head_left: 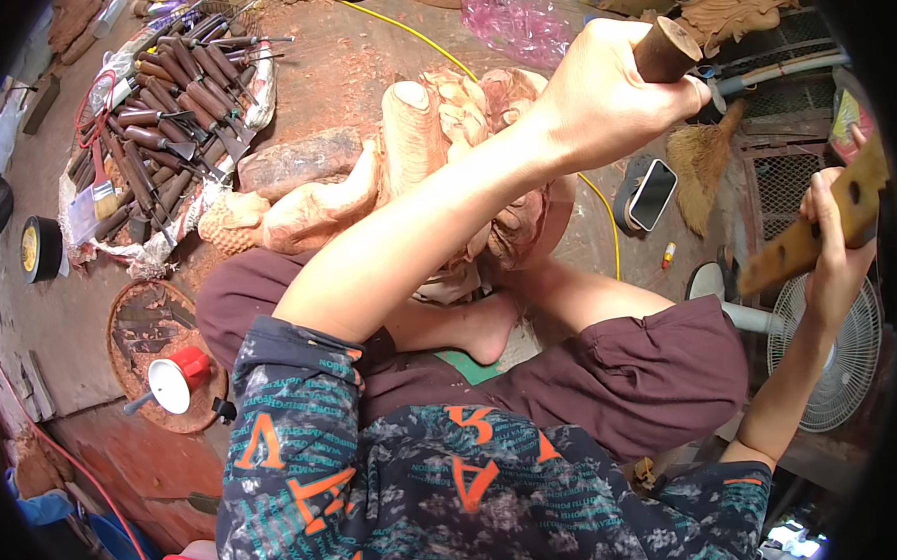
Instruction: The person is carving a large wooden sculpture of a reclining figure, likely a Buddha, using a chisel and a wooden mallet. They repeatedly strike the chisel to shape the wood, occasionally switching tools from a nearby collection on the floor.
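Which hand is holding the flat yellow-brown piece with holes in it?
The right hand, over by the fan, holds that piece. The left hand grips a dark wooden cylinder instead.

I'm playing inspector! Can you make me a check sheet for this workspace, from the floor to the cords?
Surface: brown floor, dusted with reddish bits.
Job's things: wooden carving, partly hidden; dark round handle; flat wooden bar with holes.
Clutter: piled chisels, brush and tape at left; round tray with a red cup; phone at right; pink plastic at the top.
Hands: left hand grips the handle, whose far end can't be seen; right hand holds the bar.
Cables: yellow cord passing behind the carving; red cord at lower left.
Surroundings: broom and fan at right.
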Action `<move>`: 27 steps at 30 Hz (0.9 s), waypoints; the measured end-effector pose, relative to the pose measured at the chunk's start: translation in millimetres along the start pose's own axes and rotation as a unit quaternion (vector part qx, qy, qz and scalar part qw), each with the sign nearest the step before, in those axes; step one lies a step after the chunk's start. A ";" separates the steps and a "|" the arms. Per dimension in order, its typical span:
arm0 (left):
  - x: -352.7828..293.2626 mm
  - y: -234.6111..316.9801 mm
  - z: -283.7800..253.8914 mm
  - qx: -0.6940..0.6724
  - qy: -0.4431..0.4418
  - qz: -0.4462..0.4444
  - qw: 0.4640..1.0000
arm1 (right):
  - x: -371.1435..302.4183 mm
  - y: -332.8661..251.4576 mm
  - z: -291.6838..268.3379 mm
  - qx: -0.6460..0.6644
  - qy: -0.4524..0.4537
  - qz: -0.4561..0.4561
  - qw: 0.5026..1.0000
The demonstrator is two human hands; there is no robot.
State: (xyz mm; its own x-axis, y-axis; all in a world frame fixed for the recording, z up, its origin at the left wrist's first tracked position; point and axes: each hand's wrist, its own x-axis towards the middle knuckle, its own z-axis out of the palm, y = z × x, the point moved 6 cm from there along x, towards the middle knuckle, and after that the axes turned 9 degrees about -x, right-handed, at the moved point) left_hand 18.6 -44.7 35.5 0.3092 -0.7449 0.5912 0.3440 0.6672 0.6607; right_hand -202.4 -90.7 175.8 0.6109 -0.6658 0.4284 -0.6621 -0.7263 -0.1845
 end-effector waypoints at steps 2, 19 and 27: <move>-3.6 2.9 -5.4 0.036 0.016 -0.029 0.999 | 1.4 -36.5 30.3 -0.127 0.000 -0.143 0.982; -22.7 13.0 -10.8 0.015 0.054 0.022 0.998 | 4.7 -49.1 18.5 -0.034 -0.004 -0.096 0.995; -23.5 13.0 -15.8 0.004 0.073 0.042 0.996 | 15.8 -53.6 12.7 -0.011 0.007 -0.093 0.996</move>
State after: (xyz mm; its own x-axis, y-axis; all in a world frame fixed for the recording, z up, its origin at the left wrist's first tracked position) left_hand 29.8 -18.5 22.9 0.4624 -0.6782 0.5712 0.3039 0.7264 0.6164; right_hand -151.7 -64.4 181.2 0.7177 -0.5183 0.4651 -0.5482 -0.8324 -0.0817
